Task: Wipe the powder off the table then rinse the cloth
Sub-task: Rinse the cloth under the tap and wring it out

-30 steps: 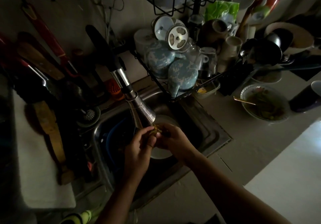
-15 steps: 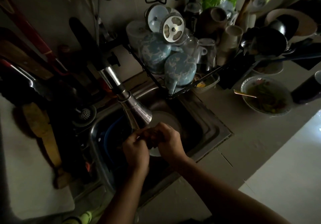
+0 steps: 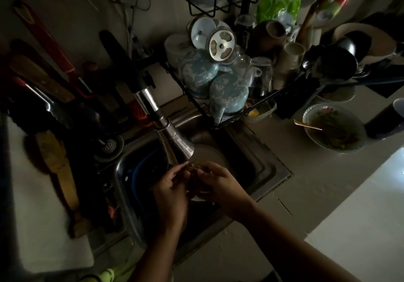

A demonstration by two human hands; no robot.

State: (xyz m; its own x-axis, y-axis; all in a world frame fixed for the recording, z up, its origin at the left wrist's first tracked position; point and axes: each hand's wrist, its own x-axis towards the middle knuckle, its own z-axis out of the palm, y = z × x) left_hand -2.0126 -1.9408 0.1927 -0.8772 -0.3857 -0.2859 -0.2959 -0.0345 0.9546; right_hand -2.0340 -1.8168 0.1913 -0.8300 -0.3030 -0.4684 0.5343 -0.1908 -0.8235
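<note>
Both of my hands are together over the steel sink (image 3: 265,163), right under the flared metal faucet head (image 3: 178,144). A small yellowish cloth (image 3: 193,165) is bunched between them, and only its top edge shows between the fingers. My left hand (image 3: 172,187) grips it from the left and my right hand (image 3: 215,183) from the right. The scene is very dark, so I cannot tell whether water is running. A white plate (image 3: 209,152) lies in the sink below my hands.
A black wire dish rack (image 3: 229,115) full of blue bowls, cups and glasses overhangs the sink's far right. A bowl of food (image 3: 333,128) with a spoon and a dark cup (image 3: 387,122) stand on the counter at right. Utensils and a white board (image 3: 41,227) sit at left.
My hands have stayed under the faucet, working the cloth between them; the fingers shifted and the cloth's yellowish edge shows again between them. The view has shifted slightly.
</note>
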